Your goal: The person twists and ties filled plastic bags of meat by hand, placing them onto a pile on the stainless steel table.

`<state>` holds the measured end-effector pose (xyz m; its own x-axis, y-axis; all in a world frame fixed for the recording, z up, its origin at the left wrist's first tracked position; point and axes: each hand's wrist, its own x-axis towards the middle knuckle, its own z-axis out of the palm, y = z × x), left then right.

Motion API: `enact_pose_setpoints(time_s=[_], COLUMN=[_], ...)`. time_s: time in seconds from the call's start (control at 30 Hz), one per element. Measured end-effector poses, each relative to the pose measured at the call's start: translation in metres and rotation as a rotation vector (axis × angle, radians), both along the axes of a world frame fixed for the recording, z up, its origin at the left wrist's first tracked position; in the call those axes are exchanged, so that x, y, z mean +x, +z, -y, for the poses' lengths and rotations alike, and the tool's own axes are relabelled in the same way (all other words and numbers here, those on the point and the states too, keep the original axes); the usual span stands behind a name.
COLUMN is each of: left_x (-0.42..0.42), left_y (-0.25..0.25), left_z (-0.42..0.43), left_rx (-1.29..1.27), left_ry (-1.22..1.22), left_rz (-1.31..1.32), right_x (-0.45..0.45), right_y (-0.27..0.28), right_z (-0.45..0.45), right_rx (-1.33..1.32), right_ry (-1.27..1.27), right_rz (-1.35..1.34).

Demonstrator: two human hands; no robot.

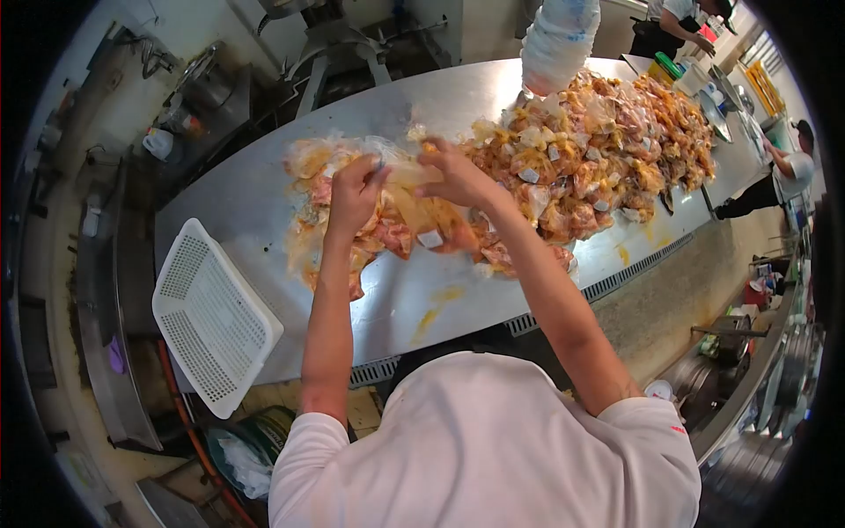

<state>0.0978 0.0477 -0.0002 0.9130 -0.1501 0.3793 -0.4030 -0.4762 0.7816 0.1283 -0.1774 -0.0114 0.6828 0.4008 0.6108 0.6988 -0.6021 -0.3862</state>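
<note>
My left hand (356, 195) is closed on the top edge of a clear plastic bag (421, 207), with its thumb and fingers pinched together. On the other side of the bag's opening, my right hand (453, 176) has its fingers curled round the plastic. The bag hangs between them with orange-coated meat and a white label low in it. Under and left of my left hand lies a smaller group of bagged meat (308, 238). A large heap of similar bags (581, 158) spreads to the right of my right hand.
A white perforated basket (216, 308) stands at the left end of the metal table (255, 185). A tall stack of clear plastic (561, 44) rises behind the heap. Two other people are at the far right. A bin with plastic (246, 462) is on the floor, lower left.
</note>
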Motion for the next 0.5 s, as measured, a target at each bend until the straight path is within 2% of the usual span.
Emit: enact_pose_setpoints(time_s=[0.03, 0.07, 0.13, 0.17, 0.2, 0.27, 0.3, 0.37, 0.4, 0.43, 0.47, 0.5], left_x=[-0.008, -0.018, -0.043, -0.046, -0.048, -0.049, -0.046, -0.045, -0.048, -0.05, -0.054, -0.058], left_y=[-0.003, -0.008, -0.009, -0.016, -0.027, -0.046, -0.054, -0.047, -0.022, 0.003, 0.02, 0.032], left_z=[-0.004, -0.007, 0.0, 0.018, 0.04, 0.046, 0.041, 0.038, 0.038, 0.038, 0.04, 0.047], left_rx=[-0.002, -0.188, -0.497, -0.498, -0.415, -0.336, -0.253, -0.173, -0.267, -0.36, -0.369, -0.369], left_ry=[-0.005, 0.07, 0.163, 0.159, 0.098, 0.034, -0.06, -0.161, -0.169, -0.174, -0.189, -0.191], left_rz=[0.006, -0.087, -0.255, -0.259, -0.065, 0.13, 0.026, -0.085, -0.196, -0.305, -0.413, -0.413], right_x=[-0.008, -0.015, -0.039, -0.048, -0.057, -0.071, -0.074, -0.08, -0.085, -0.087, -0.089, -0.097], right_y=[0.012, 0.023, 0.038, 0.041, 0.043, 0.045, 0.039, 0.02, 0.032, 0.026, 0.014, 0.01], right_z=[0.015, 0.024, 0.029, 0.029, 0.023, 0.007, 0.005, 0.002, 0.01, 0.008, 0.005, -0.005], right_rx=[-0.002, -0.005, 0.035, 0.077, 0.078, 0.152, 0.149, 0.635, 0.545, 0.543, 0.493, 0.539], right_ry=[0.052, 0.104, 0.028, -0.043, -0.049, 0.116, 0.111, 0.214, 0.187, 0.186, 0.171, 0.171], right_rz=[-0.401, -0.803, -0.827, -0.837, -0.838, -0.875, -0.869, -0.648, -0.552, -0.553, -0.438, -0.515])
